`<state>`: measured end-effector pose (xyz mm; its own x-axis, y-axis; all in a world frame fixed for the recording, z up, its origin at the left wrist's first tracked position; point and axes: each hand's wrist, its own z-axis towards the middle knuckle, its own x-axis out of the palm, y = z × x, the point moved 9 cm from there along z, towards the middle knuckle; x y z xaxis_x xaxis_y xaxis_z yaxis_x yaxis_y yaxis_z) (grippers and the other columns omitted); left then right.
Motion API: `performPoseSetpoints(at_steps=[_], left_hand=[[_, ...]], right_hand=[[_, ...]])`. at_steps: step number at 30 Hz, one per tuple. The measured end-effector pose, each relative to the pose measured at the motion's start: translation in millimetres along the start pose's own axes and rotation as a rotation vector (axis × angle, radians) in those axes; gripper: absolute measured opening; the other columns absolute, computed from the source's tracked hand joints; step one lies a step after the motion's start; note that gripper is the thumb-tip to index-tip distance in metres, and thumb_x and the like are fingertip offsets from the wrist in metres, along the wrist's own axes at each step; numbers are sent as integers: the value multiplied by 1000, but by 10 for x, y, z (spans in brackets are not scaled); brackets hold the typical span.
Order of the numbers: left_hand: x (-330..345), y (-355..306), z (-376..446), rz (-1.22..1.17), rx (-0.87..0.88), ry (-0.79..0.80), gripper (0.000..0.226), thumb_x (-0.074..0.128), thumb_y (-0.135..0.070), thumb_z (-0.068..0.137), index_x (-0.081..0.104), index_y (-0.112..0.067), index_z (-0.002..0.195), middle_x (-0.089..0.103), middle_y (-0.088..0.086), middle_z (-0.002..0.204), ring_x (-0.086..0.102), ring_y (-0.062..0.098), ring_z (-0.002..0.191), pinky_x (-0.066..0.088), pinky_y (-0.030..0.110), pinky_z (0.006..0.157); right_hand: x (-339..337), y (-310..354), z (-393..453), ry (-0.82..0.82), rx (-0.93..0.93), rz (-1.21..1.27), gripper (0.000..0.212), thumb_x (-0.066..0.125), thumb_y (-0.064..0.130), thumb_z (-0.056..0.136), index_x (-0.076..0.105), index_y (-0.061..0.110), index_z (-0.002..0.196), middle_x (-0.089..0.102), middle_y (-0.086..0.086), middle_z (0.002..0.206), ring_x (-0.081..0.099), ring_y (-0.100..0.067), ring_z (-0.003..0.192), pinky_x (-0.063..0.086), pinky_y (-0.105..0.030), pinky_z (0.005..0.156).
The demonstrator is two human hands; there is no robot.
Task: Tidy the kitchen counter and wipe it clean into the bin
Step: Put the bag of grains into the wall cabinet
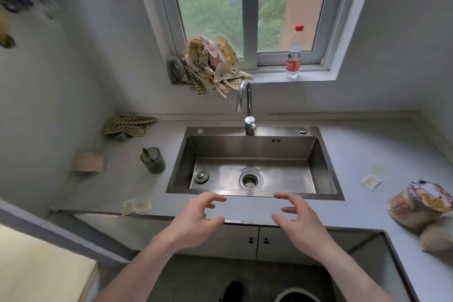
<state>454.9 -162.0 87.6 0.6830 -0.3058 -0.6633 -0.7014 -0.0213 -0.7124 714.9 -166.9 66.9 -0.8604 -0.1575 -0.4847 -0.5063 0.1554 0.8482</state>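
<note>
Both hands hover empty over the desk (355,154) edge before the sink (255,167): left hand (196,223) and right hand (301,225), fingers loosely spread. Checkered cloth (127,125) lies back-left (crumpled); sachets (136,206) front-left, noodle cup (426,201) far right.

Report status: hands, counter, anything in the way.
Left hand and right hand open, holding nothing. Counter untidied: packets, instant-noodle cups. Nothing blocking.

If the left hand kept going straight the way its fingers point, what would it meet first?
Probably the right hand: the left hand points rightward along the counter's front edge, though depth is unclear.
</note>
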Motion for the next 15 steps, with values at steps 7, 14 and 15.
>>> performPoseSetpoints(at_steps=[7,14,15], left_hand=[[-520,579,109,-21,-79,-81,40,67,-35,92,56,-44,129,52,-31,129,52,-8,118,52,26,100],[-1413,1229,743,-45,-61,-222,33,72,-21,91,63,-38,119,56,-26,117,57,-3,109,56,21,90],[-1641,1385,835,-41,-72,-276,31,72,-18,91,64,-35,116,57,-24,115,59,-2,106,56,20,86]], right_hand=[[299,331,254,38,-18,-20,38,67,35,91,51,51,121,51,26,130,52,7,117,49,-19,84],[844,778,1069,9,6,21,37,72,28,90,59,45,120,59,26,122,56,9,112,46,-11,76],[976,848,1210,8,12,32,36,72,26,90,60,43,119,60,25,123,57,8,111,46,-10,75]])
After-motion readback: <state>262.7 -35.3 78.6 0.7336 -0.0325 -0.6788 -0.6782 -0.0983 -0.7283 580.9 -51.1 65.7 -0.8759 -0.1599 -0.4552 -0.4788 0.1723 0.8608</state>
